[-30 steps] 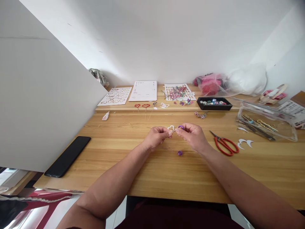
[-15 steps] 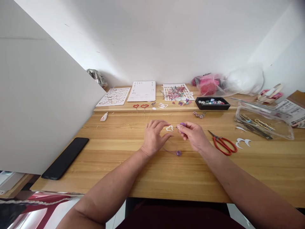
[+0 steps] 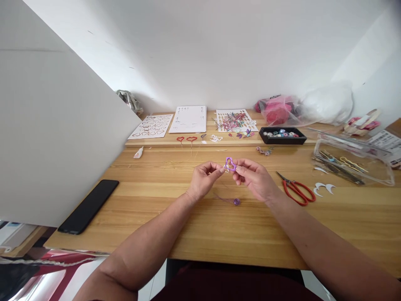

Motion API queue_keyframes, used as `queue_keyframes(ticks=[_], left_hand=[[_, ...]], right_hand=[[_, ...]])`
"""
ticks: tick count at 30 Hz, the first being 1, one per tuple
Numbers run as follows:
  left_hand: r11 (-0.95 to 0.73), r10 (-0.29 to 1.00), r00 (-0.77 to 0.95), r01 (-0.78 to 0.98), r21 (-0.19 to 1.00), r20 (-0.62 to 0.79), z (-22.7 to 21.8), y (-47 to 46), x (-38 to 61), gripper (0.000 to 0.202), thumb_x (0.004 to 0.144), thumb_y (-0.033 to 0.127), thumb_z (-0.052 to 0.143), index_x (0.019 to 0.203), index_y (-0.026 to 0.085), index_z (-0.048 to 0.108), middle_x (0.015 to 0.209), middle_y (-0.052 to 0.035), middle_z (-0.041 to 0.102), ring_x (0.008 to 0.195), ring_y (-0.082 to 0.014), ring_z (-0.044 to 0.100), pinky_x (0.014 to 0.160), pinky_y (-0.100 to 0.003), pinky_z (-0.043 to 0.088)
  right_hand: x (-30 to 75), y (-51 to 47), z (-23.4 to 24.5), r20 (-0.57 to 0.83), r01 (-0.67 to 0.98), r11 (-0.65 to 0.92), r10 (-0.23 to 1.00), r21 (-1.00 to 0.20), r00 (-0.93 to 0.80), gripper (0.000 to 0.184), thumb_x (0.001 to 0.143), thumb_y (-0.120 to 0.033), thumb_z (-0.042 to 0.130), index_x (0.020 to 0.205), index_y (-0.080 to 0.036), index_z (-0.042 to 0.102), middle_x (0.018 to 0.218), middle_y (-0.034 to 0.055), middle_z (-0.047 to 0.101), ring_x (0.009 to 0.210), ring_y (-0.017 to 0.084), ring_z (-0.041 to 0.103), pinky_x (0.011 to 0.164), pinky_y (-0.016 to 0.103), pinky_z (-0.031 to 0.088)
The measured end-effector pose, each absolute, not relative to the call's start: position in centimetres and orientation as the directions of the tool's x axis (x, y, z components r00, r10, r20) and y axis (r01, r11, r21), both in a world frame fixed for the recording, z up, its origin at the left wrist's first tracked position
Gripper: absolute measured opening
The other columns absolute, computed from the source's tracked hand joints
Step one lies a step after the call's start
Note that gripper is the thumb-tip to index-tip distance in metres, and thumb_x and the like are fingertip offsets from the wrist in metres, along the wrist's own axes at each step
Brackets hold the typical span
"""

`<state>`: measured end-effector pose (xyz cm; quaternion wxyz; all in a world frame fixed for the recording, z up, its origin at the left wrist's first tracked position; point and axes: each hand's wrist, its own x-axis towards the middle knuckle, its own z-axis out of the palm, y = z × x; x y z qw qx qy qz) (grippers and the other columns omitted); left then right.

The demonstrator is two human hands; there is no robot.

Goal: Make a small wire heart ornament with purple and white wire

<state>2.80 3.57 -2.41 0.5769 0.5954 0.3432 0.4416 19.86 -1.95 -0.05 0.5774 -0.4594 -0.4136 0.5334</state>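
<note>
A purple-wrapped heart-shaped outline [image 3: 231,159] is pinched at its right side by my right hand [image 3: 252,177], whose fingers are closed. My left hand [image 3: 203,177] is also closed, thumb and forefinger pressed together at a small white paper cutout [image 3: 226,169] just left of the purple outline. The two pieces overlap between my fingertips, and I cannot tell whether they are joined. Below the hands, a small purple thread spool [image 3: 237,202] lies on the wooden table with a length of thread trailing left.
Red-handled scissors [image 3: 297,190] and white crescent cutouts [image 3: 324,187] lie to the right, near a clear plastic box [image 3: 354,161]. A black tray [image 3: 283,141] of spools, patterned sheets [image 3: 188,119] and red hearts [image 3: 191,139] occupy the back shelf. A phone [image 3: 89,207] and glue bottle [image 3: 138,152] are left.
My left fingers have closed from a wide spread into a pinch at the white cutout. The purple outline has turned to face the camera and moved left, up against the white piece.
</note>
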Motion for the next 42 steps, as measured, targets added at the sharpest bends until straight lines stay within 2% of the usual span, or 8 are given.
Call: queue_keyframes(ticks=[10, 16, 20, 25, 28, 31, 36, 42], left_hand=[[-0.096, 0.931, 0.346, -0.063, 0.993, 0.112, -2.72, 3.23, 3.12, 0.03, 0.073, 0.042, 0.077, 0.073, 0.014, 0.065, 0.065, 0.0009, 0.059, 0.06, -0.009, 0.047, 0.06, -0.024, 0.036], [-0.023, 0.908, 0.406, -0.194, 0.981, 0.102, -2.49, 3.39, 3.0, 0.036, 0.074, 0.047, 0.077, 0.085, 0.014, 0.068, 0.075, -0.0007, 0.064, 0.066, -0.0093, 0.052, 0.066, -0.024, 0.04], [0.009, 0.912, 0.404, -0.21, 0.978, 0.079, -2.69, 3.54, 3.05, 0.038, 0.073, 0.05, 0.077, 0.076, 0.014, 0.067, 0.064, 0.0006, 0.061, 0.059, -0.0085, 0.049, 0.062, -0.024, 0.038], [0.148, 0.916, 0.4, -0.261, 0.954, -0.032, -2.69, 3.26, 3.21, 0.041, 0.066, 0.05, 0.081, 0.066, 0.014, 0.063, 0.056, 0.0021, 0.055, 0.052, -0.0069, 0.043, 0.057, -0.025, 0.034], [0.185, 0.902, 0.427, -0.269, 0.945, -0.055, -2.64, 3.23, 3.2, 0.043, 0.065, 0.052, 0.082, 0.067, 0.013, 0.063, 0.055, 0.0023, 0.054, 0.052, -0.0066, 0.042, 0.056, -0.024, 0.032], [0.077, 0.915, 0.402, -0.233, 0.969, 0.024, -2.66, 3.39, 3.12, 0.042, 0.069, 0.051, 0.08, 0.071, 0.013, 0.064, 0.059, 0.0012, 0.057, 0.054, -0.0073, 0.045, 0.057, -0.024, 0.034], [0.102, 0.882, 0.471, -0.218, 0.97, 0.013, -2.66, 3.51, 3.06, 0.043, 0.071, 0.053, 0.078, 0.076, 0.013, 0.065, 0.062, 0.0008, 0.057, 0.056, -0.0075, 0.045, 0.057, -0.024, 0.033], [0.153, 0.847, 0.53, -0.151, 0.977, -0.051, -2.58, 3.06, 3.08, 0.037, 0.063, 0.043, 0.085, 0.07, 0.012, 0.065, 0.063, 0.0012, 0.057, 0.056, -0.007, 0.042, 0.057, -0.025, 0.031]], right_hand=[[19.49, -2.06, 0.04, 0.018, -0.13, 0.037, 0.989, -0.991, 0.147, 0.033, 0.07, -0.048, 0.079, 0.071, -0.018, 0.066, 0.069, 0.0016, 0.063, 0.056, 0.01, 0.051, 0.047, 0.023, 0.038], [19.64, -2.08, -0.38, 0.112, 0.141, 0.093, 0.985, -0.986, 0.131, 0.032, 0.075, -0.048, 0.074, 0.07, -0.018, 0.064, 0.063, 0.001, 0.061, 0.054, 0.011, 0.048, 0.048, 0.025, 0.035], [19.3, -2.53, -0.33, 0.21, 0.346, 0.174, 0.975, -0.922, 0.069, 0.028, 0.081, -0.042, 0.067, 0.068, -0.018, 0.062, 0.06, -0.0014, 0.054, 0.056, 0.012, 0.045, 0.053, 0.026, 0.035], [19.28, -2.6, -0.53, 0.255, 0.454, 0.19, 0.963, -0.871, 0.085, 0.027, 0.084, -0.042, 0.063, 0.071, -0.019, 0.06, 0.062, -0.0015, 0.053, 0.057, 0.012, 0.042, 0.052, 0.026, 0.034], [19.42, -2.36, -0.52, 0.183, 0.397, 0.155, 0.982, -0.905, 0.035, 0.028, 0.084, -0.044, 0.063, 0.072, -0.018, 0.061, 0.065, 0.0003, 0.058, 0.058, 0.012, 0.047, 0.054, 0.026, 0.037], [19.33, -2.26, -0.41, 0.099, 0.28, 0.099, 0.995, -0.955, -0.015, 0.031, 0.082, -0.048, 0.066, 0.076, -0.018, 0.063, 0.066, 0.0011, 0.061, 0.058, 0.012, 0.051, 0.053, 0.026, 0.039], [19.3, -2.33, -0.57, 0.139, 0.262, 0.111, 0.986, -0.959, 0.09, 0.036, 0.08, -0.05, 0.071, 0.067, -0.018, 0.061, 0.061, 0.0002, 0.058, 0.056, 0.011, 0.048, 0.054, 0.026, 0.038], [19.62, -2.19, -0.67, 0.139, 0.148, 0.122, 0.984, -0.981, 0.111, 0.038, 0.075, -0.05, 0.076, 0.064, -0.018, 0.06, 0.059, -0.0007, 0.056, 0.055, 0.01, 0.046, 0.051, 0.026, 0.035]])
